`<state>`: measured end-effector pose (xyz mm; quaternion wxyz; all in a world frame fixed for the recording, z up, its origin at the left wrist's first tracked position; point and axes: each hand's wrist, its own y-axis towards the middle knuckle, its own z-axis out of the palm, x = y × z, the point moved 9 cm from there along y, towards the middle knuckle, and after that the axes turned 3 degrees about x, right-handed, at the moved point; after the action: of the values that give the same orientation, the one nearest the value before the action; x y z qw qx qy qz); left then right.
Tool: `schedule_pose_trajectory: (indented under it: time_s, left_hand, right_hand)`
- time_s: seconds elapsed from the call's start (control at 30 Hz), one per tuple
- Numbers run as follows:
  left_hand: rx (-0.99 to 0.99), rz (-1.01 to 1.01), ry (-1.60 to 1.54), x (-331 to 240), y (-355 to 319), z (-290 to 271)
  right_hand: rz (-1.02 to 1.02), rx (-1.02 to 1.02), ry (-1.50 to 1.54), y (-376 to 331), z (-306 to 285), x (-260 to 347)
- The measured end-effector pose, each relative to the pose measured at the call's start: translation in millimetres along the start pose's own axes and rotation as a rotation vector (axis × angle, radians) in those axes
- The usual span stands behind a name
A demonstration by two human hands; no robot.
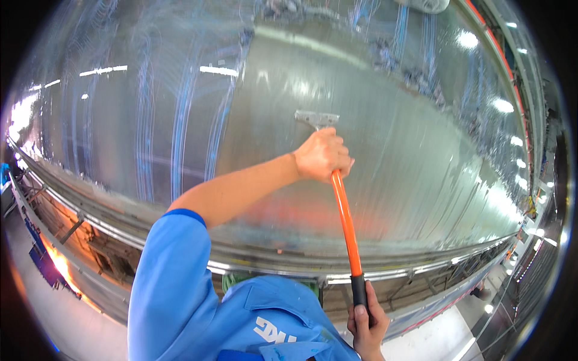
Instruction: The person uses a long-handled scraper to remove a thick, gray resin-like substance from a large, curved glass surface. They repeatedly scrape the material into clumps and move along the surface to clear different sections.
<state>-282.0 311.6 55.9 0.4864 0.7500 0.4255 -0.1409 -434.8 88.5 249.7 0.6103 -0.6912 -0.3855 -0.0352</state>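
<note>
A long-handled scraper with an orange shaft runs from near my body out over a large shiny metal surface. My left hand is wrapped round the shaft close to the scraper's metal head, which appears to rest on the surface. Lower down, my right hand grips the black end of the handle. Around the head the metal looks bare and smooth. Blue streaks mark the surface to the left, and grey crumbly residue lies in a line at the far right.
A metal rail borders the surface on my side, with framework beneath it. Along the right rim runs a red-orange line. A pale rounded object sits at the far edge. Bright lights reflect in the metal.
</note>
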Motion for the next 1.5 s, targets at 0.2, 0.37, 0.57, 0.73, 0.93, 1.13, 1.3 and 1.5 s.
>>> schedule_pose_trajectory:
  time_s: [0.2,0.37,0.57,0.73,0.93,1.13,1.3,1.5]
  left_hand:
    - [0.049,0.124,0.137,127,83,-41]
    - [0.063,0.014,0.253,8,23,-5]
    - [0.364,-0.117,-0.054,-221,-100,118]
    - [0.702,-0.154,-0.203,-304,-153,173]
    - [0.346,-0.203,-0.191,-252,-153,96]
    - [0.061,-0.085,-0.144,-130,-102,7]
    - [-0.041,0.086,0.181,30,-16,-53]
    - [0.215,-0.007,0.209,132,69,-79]
  right_hand:
    - [-0.295,0.058,0.105,111,44,90]
    - [-0.249,0.186,0.091,39,-16,1]
    - [0.056,0.140,0.161,-98,-140,-189]
    - [0.210,0.050,0.208,-159,-160,-276]
    - [0.228,0.081,-0.117,-148,-105,-240]
    - [-0.020,0.093,-0.183,-82,-21,-104]
    - [-0.147,0.147,-0.039,36,49,27]
    - [-0.288,0.172,0.319,106,78,102]
